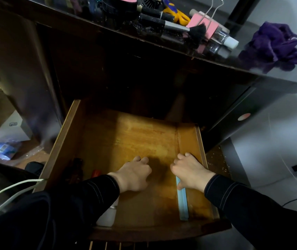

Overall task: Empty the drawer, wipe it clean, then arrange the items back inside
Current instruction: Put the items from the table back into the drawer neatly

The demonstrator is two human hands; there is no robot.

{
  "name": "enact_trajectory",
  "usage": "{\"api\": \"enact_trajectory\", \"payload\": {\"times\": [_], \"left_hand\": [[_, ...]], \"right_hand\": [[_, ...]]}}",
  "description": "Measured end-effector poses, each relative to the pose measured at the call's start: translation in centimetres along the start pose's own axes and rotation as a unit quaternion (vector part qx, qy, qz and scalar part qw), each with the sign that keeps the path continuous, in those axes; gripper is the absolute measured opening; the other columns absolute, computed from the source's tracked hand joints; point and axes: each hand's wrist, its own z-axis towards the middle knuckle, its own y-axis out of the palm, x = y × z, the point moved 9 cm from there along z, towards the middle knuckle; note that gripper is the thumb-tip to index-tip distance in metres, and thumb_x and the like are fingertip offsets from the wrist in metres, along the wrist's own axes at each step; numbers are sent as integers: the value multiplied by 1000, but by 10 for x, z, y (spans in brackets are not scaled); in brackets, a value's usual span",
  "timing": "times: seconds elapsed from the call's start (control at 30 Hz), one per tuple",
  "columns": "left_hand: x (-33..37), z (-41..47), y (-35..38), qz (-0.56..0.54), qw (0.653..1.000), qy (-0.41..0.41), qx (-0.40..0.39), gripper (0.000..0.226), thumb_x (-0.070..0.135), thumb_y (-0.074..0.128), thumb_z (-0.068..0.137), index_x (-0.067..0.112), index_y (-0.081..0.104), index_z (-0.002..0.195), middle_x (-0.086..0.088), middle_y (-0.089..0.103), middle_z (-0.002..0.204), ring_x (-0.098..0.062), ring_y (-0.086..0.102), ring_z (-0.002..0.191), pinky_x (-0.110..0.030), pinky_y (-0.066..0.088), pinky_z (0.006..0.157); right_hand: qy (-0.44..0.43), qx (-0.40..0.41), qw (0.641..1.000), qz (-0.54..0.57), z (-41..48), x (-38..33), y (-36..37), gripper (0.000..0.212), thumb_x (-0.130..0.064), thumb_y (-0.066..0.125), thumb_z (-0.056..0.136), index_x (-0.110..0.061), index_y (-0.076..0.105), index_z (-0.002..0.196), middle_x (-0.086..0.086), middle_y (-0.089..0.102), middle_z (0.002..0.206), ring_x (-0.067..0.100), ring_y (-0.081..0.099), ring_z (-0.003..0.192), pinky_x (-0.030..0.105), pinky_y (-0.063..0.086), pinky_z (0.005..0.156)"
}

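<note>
Drawer of orange-brown wood [63, 139] sits open, lower centre. My left hand [133, 175] and right hand [191, 173] are curled inside; can't tell what they hold. Long pale-blue flat strip [183, 204] under right hand looks light and stiff; I'd pinch its long edges mid-length.

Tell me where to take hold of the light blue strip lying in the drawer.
Take the light blue strip at its near half, from above, pinching across its narrow width. It lies flat, running front to back near the right wall of the drawer; its far end is under the right hand, the near half is uncovered.
</note>
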Motion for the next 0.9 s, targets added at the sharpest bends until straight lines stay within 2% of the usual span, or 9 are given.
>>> {"api": "enact_trajectory", "payload": {"times": [0.17, 0.33, 0.43, 0.57, 0.63, 0.7, 0.8, 0.9], "left_hand": [[-2, 3, 3, -13, 1000, 7, 6, 32, 29, 54, 97, 15, 61, 125, -7, 41, 136, -29, 38, 122, -46, 46, 99], [-10, 6, -6, -65, 997, 4, 52, 42, 35, 56, 97, 19, 54, 136, -7, 46, 134, -32, 46, 121, -43, 44, 103], [-14, 1, -25, -96, 990, 1, 106, 42, 37, 57, 96, 23, 54, 136, -3, 51, 132, -27, 55, 116, -38, 47, 98], [-3, -28, -78, -132, 956, 35, 259, 32, 35, 58, 97, 26, 59, 128, 8, 59, 118, -12, 63, 98, -32, 53, 85], [10, -53, -111, -128, 930, 68, 339, 27, 33, 58, 97, 25, 61, 124, 12, 59, 110, -4, 61, 88, -30, 54, 78], [28, -83, -147, -108, 898, 114, 412, 24, 30, 58, 98, 24, 63, 120, 13, 59, 105, -3, 58, 82, -27, 53, 72], [51, -132, -199, -88, 850, 177, 489, 22, 27, 58, 99, 25, 62, 121, 18, 58, 103, -2, 59, 83, -21, 51, 70], [64, -172, -247, -97, 806, 207, 545, 22, 27, 55, 99, 29, 60, 120, 20, 57, 97, -5, 59, 78, -15, 47, 66]], "right_hand": [[14, -15, 1000, 4, 0, 0, 1, 50, -49, 73, 84, -11, 60, 114, 8, 63, 120, 27, 49, 116, 43, 37, 99], [24, -6, 1000, 17, -5, 1, -5, 50, -48, 73, 85, -11, 59, 117, 8, 63, 121, 28, 49, 117, 42, 38, 99], [14, 58, 996, 65, -17, 5, -22, 45, -48, 64, 92, -11, 58, 117, 7, 62, 119, 26, 50, 115, 42, 40, 97], [41, 220, 965, 136, -59, 28, -70, 39, -50, 46, 101, -20, 63, 120, -3, 63, 114, 15, 53, 109, 33, 46, 94], [55, 303, 939, 151, -90, 42, -101, 37, -49, 40, 103, -23, 66, 108, -9, 60, 102, 10, 53, 98, 28, 49, 84], [72, 413, 894, 159, -130, 58, -141, 34, -43, 46, 102, -21, 68, 89, -8, 57, 89, 10, 51, 85, 26, 48, 69], [77, 597, 776, 188, -198, 81, -199, 30, -30, 61, 97, -16, 62, 71, -5, 54, 78, 13, 49, 73, 26, 41, 61], [118, 698, 679, 193, -237, 113, -239, 26, -27, 62, 95, -16, 58, 72, -6, 52, 78, 13, 46, 73, 24, 36, 63]]}}
